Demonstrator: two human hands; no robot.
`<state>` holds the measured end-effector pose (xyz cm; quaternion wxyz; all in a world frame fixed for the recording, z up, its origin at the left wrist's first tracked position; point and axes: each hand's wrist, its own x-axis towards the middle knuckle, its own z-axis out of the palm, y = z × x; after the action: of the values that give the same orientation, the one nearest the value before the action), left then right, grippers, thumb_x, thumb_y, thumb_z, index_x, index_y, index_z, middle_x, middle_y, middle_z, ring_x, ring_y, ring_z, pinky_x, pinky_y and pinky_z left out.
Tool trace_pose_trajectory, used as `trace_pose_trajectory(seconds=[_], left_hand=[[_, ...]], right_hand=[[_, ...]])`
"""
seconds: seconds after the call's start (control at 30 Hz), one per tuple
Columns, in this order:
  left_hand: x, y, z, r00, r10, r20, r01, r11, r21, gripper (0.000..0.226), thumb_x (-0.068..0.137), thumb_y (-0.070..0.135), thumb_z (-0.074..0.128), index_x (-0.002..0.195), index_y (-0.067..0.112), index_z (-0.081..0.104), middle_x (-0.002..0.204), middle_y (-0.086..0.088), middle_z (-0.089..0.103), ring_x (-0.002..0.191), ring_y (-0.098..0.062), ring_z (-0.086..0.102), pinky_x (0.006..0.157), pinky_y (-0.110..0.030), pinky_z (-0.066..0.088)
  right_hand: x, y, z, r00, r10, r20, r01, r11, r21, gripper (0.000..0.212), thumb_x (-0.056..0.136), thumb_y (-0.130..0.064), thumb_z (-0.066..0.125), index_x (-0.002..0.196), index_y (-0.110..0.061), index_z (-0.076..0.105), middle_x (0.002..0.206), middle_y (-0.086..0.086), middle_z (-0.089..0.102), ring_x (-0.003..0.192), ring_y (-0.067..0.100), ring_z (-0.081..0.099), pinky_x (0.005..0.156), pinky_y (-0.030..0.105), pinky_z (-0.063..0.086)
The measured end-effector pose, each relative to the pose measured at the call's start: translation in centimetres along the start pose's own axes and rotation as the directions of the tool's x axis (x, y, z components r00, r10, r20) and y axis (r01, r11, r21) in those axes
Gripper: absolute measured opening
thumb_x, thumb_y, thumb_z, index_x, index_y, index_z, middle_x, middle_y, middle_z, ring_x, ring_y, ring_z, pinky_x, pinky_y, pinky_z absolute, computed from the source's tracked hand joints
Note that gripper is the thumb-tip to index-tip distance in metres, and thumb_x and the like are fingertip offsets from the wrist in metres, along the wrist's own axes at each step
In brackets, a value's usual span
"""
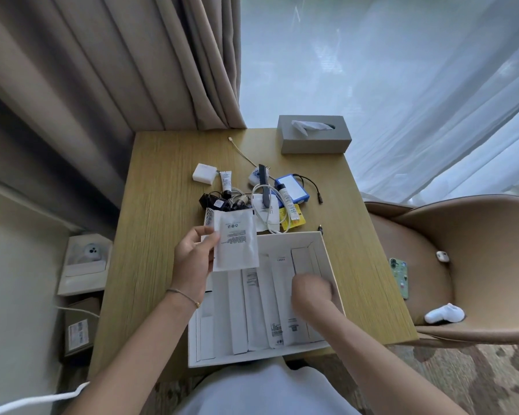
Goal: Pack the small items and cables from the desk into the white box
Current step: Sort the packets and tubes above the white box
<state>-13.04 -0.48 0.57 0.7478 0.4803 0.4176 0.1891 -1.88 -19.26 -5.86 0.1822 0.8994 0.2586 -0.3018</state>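
white box (327,259), wood-grain desk (162,205), grey tissue box (315,143), blue-edged pack (297,190).

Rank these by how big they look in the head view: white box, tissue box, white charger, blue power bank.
1. white box
2. tissue box
3. blue power bank
4. white charger
The last two look close; the power bank is partly covered.

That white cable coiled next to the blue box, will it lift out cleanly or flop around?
The white cable will likely flop: it lies in loose loops, not tied. It may drag neighbours along, since a dark pen-like tool and a small tube lie across it. Probably light.
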Motion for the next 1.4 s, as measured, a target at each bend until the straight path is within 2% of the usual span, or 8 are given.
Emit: trace_pose_trajectory(seconds=[0.13, 0.3, 0.43, 0.57, 0.73, 1.0, 1.17, 1.4], left_hand=[[-0.5, -1.2, -0.4, 0.999, -0.044, -0.029, 0.047, 0.992, 0.116, 0.020, 0.091, 0.007, 0.065, 0.107, 0.019, 0.066, 0.100, -0.011, 0.075, 0.080, -0.022, 0.071, 0.061, -0.030, 0.055], [-1.3, -2.9, -0.5, 0.992, -0.104, 0.065, 0.087, 0.969, 0.230, 0.053, 0.090, -0.009, 0.059, 0.132, 0.022, 0.051, 0.098, -0.019, 0.072, 0.072, -0.020, 0.071, 0.053, -0.030, 0.058], [-1.1, -4.8, -0.6, 0.971, -0.153, 0.181, 0.068, 0.912, 0.405, 0.066, 0.087, -0.014, 0.058, 0.140, 0.024, 0.045, 0.101, -0.009, 0.070, 0.071, -0.024, 0.073, 0.055, -0.033, 0.059], [-1.0, -6.1, -0.4, 0.956, -0.161, 0.245, -0.024, 0.790, 0.613, 0.066, 0.083, -0.011, 0.052, 0.135, 0.029, 0.052, 0.098, -0.005, 0.069, 0.069, -0.026, 0.074, 0.057, -0.037, 0.061], [0.0, -6.1, -0.2, 0.946, -0.196, 0.259, -0.070, 0.656, 0.752, 0.055, 0.081, -0.010, 0.053, 0.120, 0.029, 0.060, 0.085, -0.007, 0.065, 0.068, -0.027, 0.073, 0.064, -0.042, 0.063], [0.8, -7.2, 0.9, 0.862, -0.423, 0.278, 0.227, 0.814, 0.534, 0.018, 0.098, 0.017, 0.060, 0.111, 0.005, 0.064, 0.104, -0.015, 0.070, 0.073, -0.025, 0.072, 0.060, -0.036, 0.061], [1.6, -7.7, 0.3, 0.935, -0.232, 0.268, 0.001, 0.757, 0.653, 0.006, 0.095, 0.010, 0.064, 0.091, 0.013, 0.066, 0.087, -0.011, 0.067, 0.070, -0.020, 0.065, 0.063, -0.037, 0.061], [2.2, -8.5, 1.1, 0.891, -0.196, 0.409, -0.322, 0.361, 0.875, 0.007, 0.090, 0.020, 0.065, 0.090, 0.021, 0.071, 0.089, 0.002, 0.068, 0.083, -0.017, 0.064, 0.073, -0.031, 0.052]], right_hand=[[0.4, -1.0, 0.9, 0.987, -0.120, -0.110, 0.114, 0.992, -0.060, 0.016, 0.088, -0.005, 0.062, 0.099, -0.017, 0.066, 0.068, -0.003, 0.053, 0.071, 0.022, 0.064, 0.048, 0.026, 0.037], [1.0, -1.4, 2.3, 0.967, -0.227, -0.116, 0.227, 0.974, -0.010, 0.032, 0.083, 0.002, 0.060, 0.110, -0.013, 0.056, 0.064, -0.001, 0.041, 0.067, 0.025, 0.058, 0.054, 0.034, 0.044], [1.1, -1.6, 1.9, 0.981, -0.172, -0.091, 0.184, 0.972, 0.146, 0.017, 0.082, 0.000, 0.053, 0.081, -0.016, 0.056, 0.060, -0.001, 0.046, 0.061, 0.023, 0.056, 0.049, 0.030, 0.040], [1.4, -0.8, 0.5, 0.989, -0.105, -0.107, 0.144, 0.867, 0.478, 0.018, 0.087, -0.020, 0.051, 0.069, -0.020, 0.055, 0.071, 0.002, 0.066, 0.064, 0.025, 0.063, 0.051, 0.028, 0.042], [-0.3, 1.2, -2.2, 0.947, -0.051, -0.318, 0.201, 0.866, 0.459, 0.018, 0.085, -0.019, 0.050, 0.086, -0.013, 0.067, 0.081, 0.006, 0.071, 0.071, 0.030, 0.064, 0.060, 0.035, 0.052], [-1.4, 2.4, -2.7, 0.973, -0.190, -0.135, 0.233, 0.795, 0.561, 0.028, 0.085, 0.001, 0.053, 0.099, -0.015, 0.072, 0.086, 0.003, 0.076, 0.075, 0.022, 0.070, 0.066, 0.038, 0.060], [-1.5, 3.3, -2.4, 0.959, -0.150, -0.241, 0.257, 0.820, 0.512, 0.040, 0.090, 0.002, 0.045, 0.112, -0.017, 0.073, 0.100, 0.006, 0.076, 0.089, 0.022, 0.069, 0.062, 0.026, 0.045], [-1.2, 3.4, -3.2, 0.941, -0.142, -0.308, 0.291, 0.803, 0.520, 0.037, 0.092, -0.004, 0.046, 0.112, -0.018, 0.073, 0.107, 0.006, 0.076, 0.091, 0.024, 0.070, 0.073, 0.029, 0.054]])
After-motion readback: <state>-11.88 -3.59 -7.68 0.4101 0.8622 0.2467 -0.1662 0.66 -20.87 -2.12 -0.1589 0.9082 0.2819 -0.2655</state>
